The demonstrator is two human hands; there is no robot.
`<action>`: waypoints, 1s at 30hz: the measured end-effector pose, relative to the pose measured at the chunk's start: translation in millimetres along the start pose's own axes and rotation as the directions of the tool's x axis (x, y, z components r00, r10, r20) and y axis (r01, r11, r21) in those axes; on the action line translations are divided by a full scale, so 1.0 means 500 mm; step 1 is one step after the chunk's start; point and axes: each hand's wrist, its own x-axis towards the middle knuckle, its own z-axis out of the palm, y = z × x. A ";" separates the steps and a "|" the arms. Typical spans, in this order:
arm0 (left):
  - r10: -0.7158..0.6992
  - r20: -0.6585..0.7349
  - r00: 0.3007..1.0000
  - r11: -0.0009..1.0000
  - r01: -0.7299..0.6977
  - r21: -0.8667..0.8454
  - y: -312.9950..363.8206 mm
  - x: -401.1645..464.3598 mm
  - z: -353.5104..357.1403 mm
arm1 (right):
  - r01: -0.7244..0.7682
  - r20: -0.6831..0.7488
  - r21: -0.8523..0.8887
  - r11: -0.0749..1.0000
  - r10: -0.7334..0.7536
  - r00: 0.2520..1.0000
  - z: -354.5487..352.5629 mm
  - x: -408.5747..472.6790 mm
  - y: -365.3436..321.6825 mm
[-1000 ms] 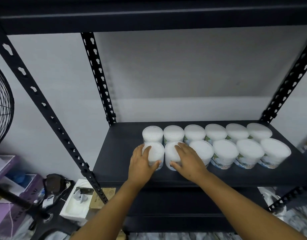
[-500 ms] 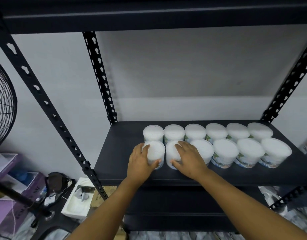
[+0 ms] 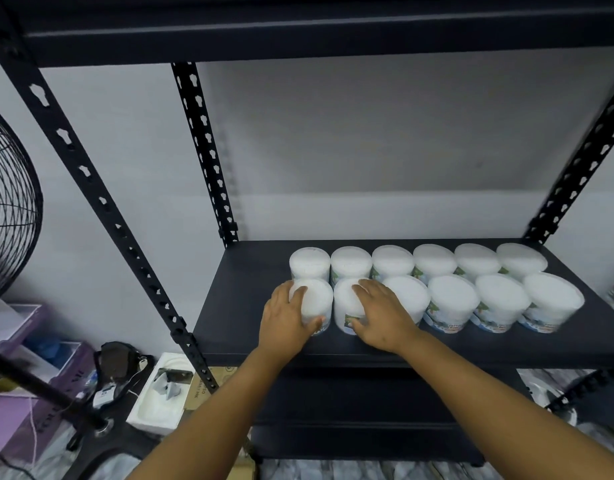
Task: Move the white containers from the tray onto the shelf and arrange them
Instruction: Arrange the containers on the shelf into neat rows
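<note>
White containers (image 3: 433, 285) on shelf (image 3: 250, 306); left hand (image 3: 286, 318), right hand (image 3: 381, 315) each gripping one.

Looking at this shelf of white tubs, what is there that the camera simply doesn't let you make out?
All in the head view:
- Label text on the front-row containers: too small and blurred to read.
- Front of the container under the left hand: covered by its fingers.
- Much of the label on the container under the right hand: hidden by that hand.
- The tray: out of frame.
- Back-row containers: lower halves hidden by the front row.
</note>
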 end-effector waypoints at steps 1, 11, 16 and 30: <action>0.016 0.011 1.000 0.999 -0.016 0.030 -0.001 0.001 0.001 | 0.006 0.013 -0.009 1.000 -0.006 1.000 -0.001 -0.002 0.003; 0.055 0.048 0.997 0.990 -0.061 0.124 0.000 0.007 0.004 | 0.006 -0.009 0.003 1.000 -0.006 1.000 -0.003 -0.010 0.010; 0.060 0.072 0.996 0.991 -0.068 0.118 -0.003 0.008 0.008 | 0.016 -0.033 -0.020 1.000 -0.016 0.999 0.000 -0.007 0.012; 0.065 0.068 0.996 0.990 -0.072 0.117 -0.009 -0.001 0.001 | -0.021 -0.053 0.015 1.000 0.021 0.998 -0.001 -0.010 0.013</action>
